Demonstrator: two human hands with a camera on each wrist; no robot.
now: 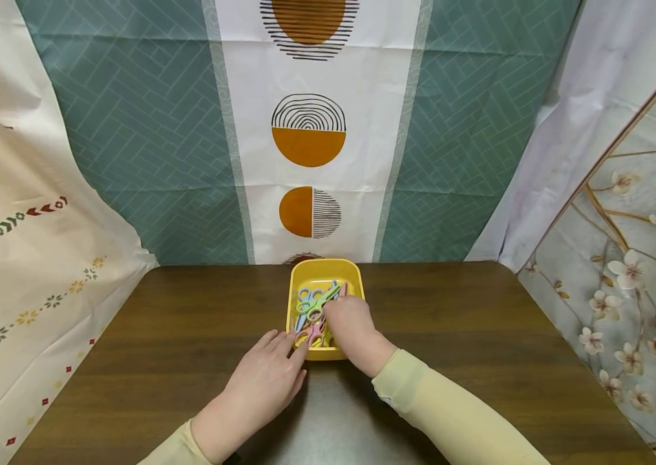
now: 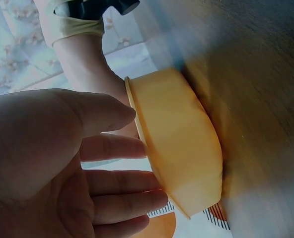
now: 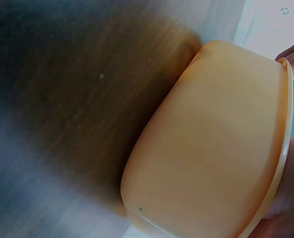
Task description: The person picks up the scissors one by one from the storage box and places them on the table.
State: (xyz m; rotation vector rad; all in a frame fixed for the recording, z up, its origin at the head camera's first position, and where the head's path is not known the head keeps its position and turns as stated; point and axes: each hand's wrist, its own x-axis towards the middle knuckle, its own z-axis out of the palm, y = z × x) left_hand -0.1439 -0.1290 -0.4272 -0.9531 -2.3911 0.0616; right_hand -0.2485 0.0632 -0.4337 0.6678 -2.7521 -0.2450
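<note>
A yellow plastic bin [image 1: 328,354] stands on the table and holds several pairs of small scissors. Green scissors [image 1: 320,303] lie on top, light blue scissors [image 1: 304,309] sit at the left, and pink scissors [image 1: 315,333] lie near the front. My left hand [image 1: 264,371] rests its fingertips on the bin's front left rim, its fingers fairly straight in the left wrist view. Over the right rim, my right hand [image 1: 353,326] reaches down among the scissors. Its fingertips are hidden, so whether it grips a pair cannot be seen.
The dark wooden table [image 1: 450,310] extends to both sides of the bin. Behind it hangs a green and white patterned cloth [image 1: 188,129]. A cream cloth [image 1: 31,258] hangs at the left and a floral one [image 1: 624,303] at the right.
</note>
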